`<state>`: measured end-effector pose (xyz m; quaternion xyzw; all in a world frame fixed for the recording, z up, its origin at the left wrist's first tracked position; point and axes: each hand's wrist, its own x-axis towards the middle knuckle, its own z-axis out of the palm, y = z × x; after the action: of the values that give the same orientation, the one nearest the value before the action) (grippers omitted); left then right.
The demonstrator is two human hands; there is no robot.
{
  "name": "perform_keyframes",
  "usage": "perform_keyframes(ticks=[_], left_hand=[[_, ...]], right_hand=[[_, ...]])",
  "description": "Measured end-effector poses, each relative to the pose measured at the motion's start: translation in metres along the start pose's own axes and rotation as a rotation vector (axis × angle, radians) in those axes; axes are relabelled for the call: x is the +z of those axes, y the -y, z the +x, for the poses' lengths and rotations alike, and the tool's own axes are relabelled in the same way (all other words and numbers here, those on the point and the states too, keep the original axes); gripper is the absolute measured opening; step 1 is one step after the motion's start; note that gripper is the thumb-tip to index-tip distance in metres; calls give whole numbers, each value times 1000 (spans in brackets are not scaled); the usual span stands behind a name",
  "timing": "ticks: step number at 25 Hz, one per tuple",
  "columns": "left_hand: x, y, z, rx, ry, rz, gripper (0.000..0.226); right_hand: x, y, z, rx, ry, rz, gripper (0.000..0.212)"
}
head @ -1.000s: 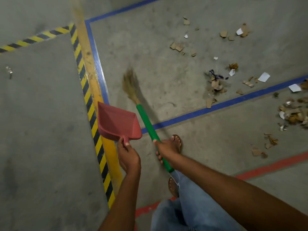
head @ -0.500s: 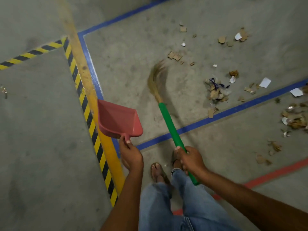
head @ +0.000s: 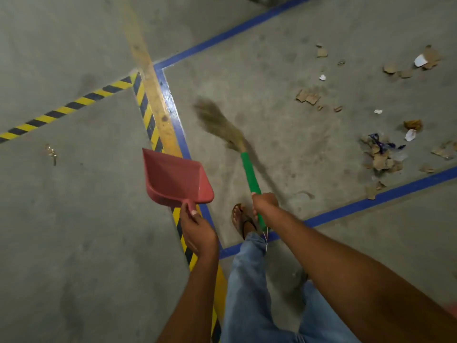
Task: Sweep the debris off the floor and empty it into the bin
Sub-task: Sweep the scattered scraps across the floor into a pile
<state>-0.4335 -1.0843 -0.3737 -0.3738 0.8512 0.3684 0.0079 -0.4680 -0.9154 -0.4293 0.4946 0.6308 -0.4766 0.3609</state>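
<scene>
My left hand [head: 197, 231] grips the short handle of a red dustpan [head: 174, 177], held above the floor with its mouth pointing away from me. My right hand [head: 264, 203] is closed on the green handle of a grass broom [head: 249, 173]; its blurred bristle head [head: 217, 120] points up-left over bare concrete. Torn cardboard and paper debris [head: 380, 157] lies in a heap to the right, with more scraps [head: 308, 96] scattered further back. No bin is in view.
Blue floor tape [head: 371, 201] frames the patch holding the debris. A yellow strip and black-yellow hazard tape [head: 148, 112] run past my left side. A small scrap [head: 50, 152] lies far left. My sandalled foot [head: 241, 219] steps forward between my hands.
The broom head has swung back to the left and away from the debris. I have stepped forward, one foot now ahead on the blue line. The dustpan stays in my left hand.
</scene>
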Motion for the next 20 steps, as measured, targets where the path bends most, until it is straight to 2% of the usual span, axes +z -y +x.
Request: perform_keyframes(ticks=[3, 5, 7, 10, 14, 18, 20], left_hand=[[-5, -15, 38, 14, 41, 1, 42], [-4, -38, 59, 17, 54, -3, 37], [5, -54, 74, 20, 66, 39, 38], [18, -82, 89, 60, 81, 56, 40], [52, -117, 102, 173, 178, 70, 40], [102, -155, 90, 192, 259, 67, 38], [131, -183, 72, 222, 308, 107, 39]], right_hand=[[10, 14, -58, -66, -165, 18, 37], [6, 20, -100, -159, -103, 49, 32], [8, 27, -112, -208, 0, -18, 30], [18, 71, -71, -81, 165, 69, 27], [-1, 122, -3, 129, 114, 339, 26], [-54, 91, 39, 238, -30, 521, 35], [-64, 32, 103, 196, -148, 469, 51]])
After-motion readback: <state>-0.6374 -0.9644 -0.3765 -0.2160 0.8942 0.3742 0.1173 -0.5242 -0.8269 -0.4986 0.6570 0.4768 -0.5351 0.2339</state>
